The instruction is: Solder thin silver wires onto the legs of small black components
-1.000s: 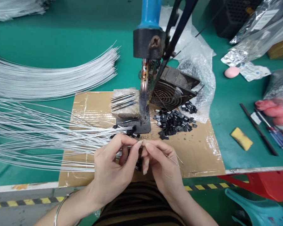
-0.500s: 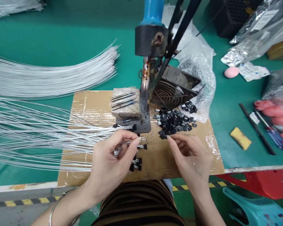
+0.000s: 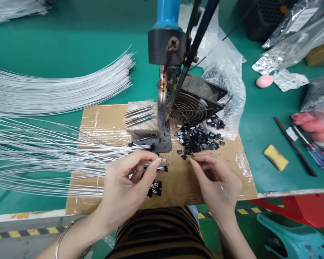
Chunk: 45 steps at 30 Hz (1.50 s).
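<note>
The left hand (image 3: 129, 181) has its thumb and finger squeezed together and seems to pinch one of the white wires (image 3: 121, 148), which spread out toward 9 o'clock. The right hand (image 3: 217, 181), over at 3 o'clock, has its thumb and finger close together; I cannot tell if they hold anything. The heap of little black connectors (image 3: 201, 138) is at 1 o'clock from the right fingertips, with two loose ones near them, toward 9 and 10. It should help to pick up just one, softly, so it doesn't flip away. Watch the soldering iron (image 3: 162, 104) at 12 o'clock from the left fingertips: it could be hot.
</note>
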Motion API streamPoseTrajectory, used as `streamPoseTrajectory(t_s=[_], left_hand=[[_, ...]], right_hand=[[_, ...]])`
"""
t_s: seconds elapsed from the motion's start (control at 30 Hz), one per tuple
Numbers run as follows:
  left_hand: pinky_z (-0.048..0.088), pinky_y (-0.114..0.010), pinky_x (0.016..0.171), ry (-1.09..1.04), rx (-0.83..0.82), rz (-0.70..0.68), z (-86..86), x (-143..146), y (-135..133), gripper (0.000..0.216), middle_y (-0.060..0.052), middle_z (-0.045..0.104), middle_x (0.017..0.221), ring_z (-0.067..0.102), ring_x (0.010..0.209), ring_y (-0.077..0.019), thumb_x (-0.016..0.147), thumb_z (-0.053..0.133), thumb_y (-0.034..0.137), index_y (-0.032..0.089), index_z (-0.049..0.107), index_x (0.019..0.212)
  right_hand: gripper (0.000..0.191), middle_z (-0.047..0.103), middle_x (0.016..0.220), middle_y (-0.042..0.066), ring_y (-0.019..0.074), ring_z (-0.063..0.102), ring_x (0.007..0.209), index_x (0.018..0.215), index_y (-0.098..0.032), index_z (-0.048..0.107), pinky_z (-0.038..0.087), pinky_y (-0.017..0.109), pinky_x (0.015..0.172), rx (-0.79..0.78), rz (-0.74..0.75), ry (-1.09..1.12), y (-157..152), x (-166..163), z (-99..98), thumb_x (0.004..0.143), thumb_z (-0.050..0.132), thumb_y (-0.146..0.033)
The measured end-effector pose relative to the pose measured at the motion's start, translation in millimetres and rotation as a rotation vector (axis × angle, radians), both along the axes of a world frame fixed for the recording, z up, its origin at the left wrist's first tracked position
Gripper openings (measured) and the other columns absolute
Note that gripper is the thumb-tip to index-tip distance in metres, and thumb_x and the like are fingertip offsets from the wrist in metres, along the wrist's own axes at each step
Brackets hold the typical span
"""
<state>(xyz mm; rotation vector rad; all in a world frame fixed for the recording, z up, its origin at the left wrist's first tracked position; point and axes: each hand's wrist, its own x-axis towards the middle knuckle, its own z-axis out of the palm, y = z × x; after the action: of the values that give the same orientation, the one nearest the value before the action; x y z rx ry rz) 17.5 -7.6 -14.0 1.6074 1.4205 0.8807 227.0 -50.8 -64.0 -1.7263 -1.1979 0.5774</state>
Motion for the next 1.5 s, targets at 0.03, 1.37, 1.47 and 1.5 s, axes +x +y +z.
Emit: streamPoseTrajectory(t_s=[0.03,1.37,1.47,1.5], left_hand=[[0.039,-0.024,0.051,0.005,0.007,-0.005,0.4,0,0,0.01,0.001,0.071,0.074,0.055,0.057,-0.0102,0.096,0.069,0.02,0.022,0.074,0.087],[0.046,-0.02,0.051,-0.224,-0.174,-0.037,8.9,-3,7,0.013,-0.002,0.079,0.088,0.07,0.07,-0.0137,0.092,0.072,0.015,0.023,0.075,0.082],[0.045,-0.02,0.052,-0.213,-0.181,-0.033,10.7,-1,9,0.013,-0.002,0.079,0.087,0.071,0.071,-0.0141,0.091,0.071,0.014,0.023,0.075,0.081],[0.045,-0.021,0.052,-0.208,-0.184,-0.032,11.7,-1,10,0.013,-0.002,0.079,0.087,0.071,0.072,-0.0143,0.091,0.071,0.014,0.022,0.075,0.081]], right_hand=[[0.008,0.081,0.098,0.005,0.0177,0.074,0.079,0.096,-0.023,0.076,0.062,0.032,0.071,-0.009,-0.035,0.119,0,-3,2.0,0.091,0.082,-0.027],[0.012,0.066,0.069,-0.001,0.0105,0.051,0.053,0.097,-0.029,0.088,0.043,0.025,0.049,-0.15,0.206,0.759,24,-56,32.4,0.094,0.079,-0.036],[0.014,0.066,0.077,0.0,0.0141,0.057,0.064,0.103,-0.031,0.086,0.048,0.029,0.06,-0.113,0.219,0.63,21,-54,30.1,0.097,0.075,-0.036],[0.018,0.066,0.082,0.001,0.0154,0.058,0.07,0.11,-0.031,0.085,0.049,0.03,0.065,-0.097,0.232,0.585,20,-52,29.2,0.1,0.071,-0.038]])
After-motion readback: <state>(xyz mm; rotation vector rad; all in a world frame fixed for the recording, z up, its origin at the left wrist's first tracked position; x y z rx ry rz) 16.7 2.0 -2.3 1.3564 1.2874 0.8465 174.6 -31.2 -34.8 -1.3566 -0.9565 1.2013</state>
